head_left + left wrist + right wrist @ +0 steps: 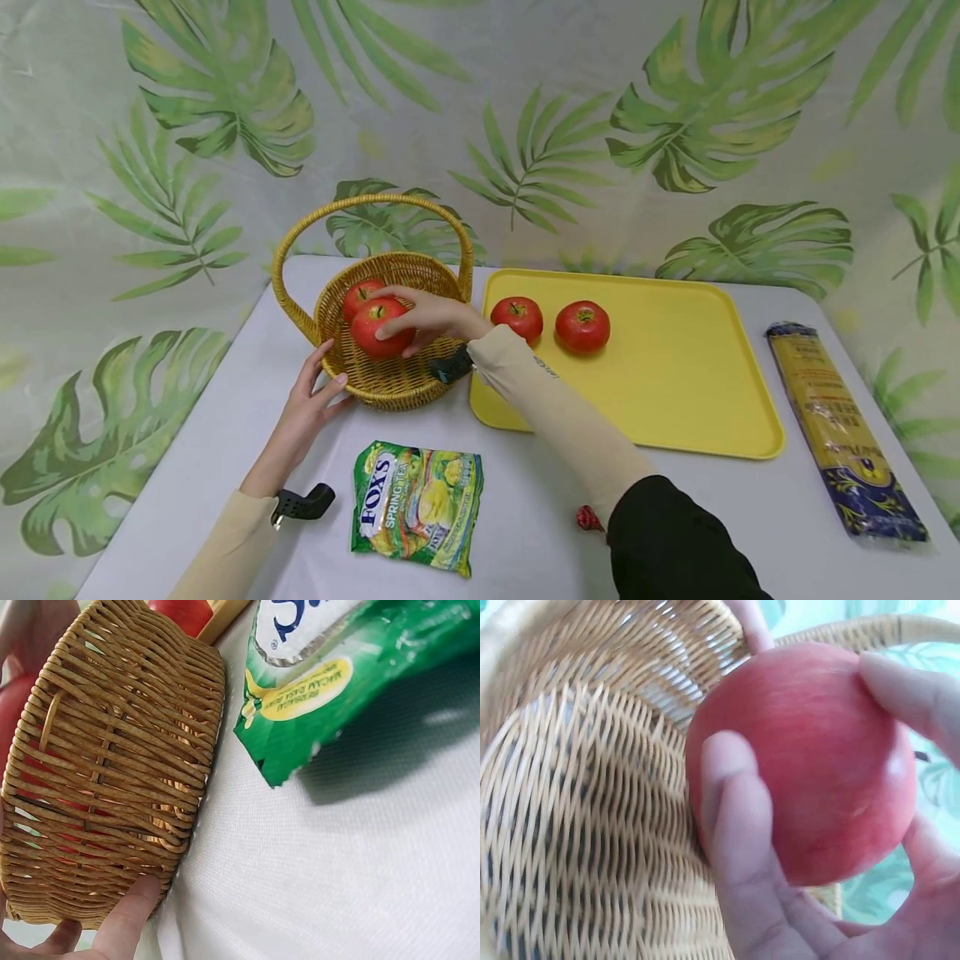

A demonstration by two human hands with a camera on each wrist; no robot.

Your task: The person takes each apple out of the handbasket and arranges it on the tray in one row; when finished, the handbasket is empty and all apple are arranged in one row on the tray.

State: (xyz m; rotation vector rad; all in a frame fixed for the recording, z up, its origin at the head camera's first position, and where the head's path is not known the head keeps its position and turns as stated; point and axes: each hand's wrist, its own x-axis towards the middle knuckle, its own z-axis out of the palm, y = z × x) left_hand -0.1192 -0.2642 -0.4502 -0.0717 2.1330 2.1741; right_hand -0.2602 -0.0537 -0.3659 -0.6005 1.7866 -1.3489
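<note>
My right hand [431,317] holds a red apple [381,329] inside the wicker basket [386,398]. In the right wrist view, the fingers and thumb curl round that apple [810,765] above the woven bottom. A second apple [360,293] sits behind it in the basket, partly covered. My left hand [303,408] touches the basket's near left side, fingers fairly straight and spread, one fingertip at the rim. In the left wrist view, its thumb [131,915] presses on the outer weave [112,750]. Two more red apples [582,327] lie on the yellow tray [675,375].
A green Fox's candy bag [420,504] lies in front of the basket. A long yellow and blue pasta packet [847,429] is at the right edge of the white table [540,517]. A small red object [588,518] shows beside the right sleeve. The basket's tall handle [375,200] arches upward.
</note>
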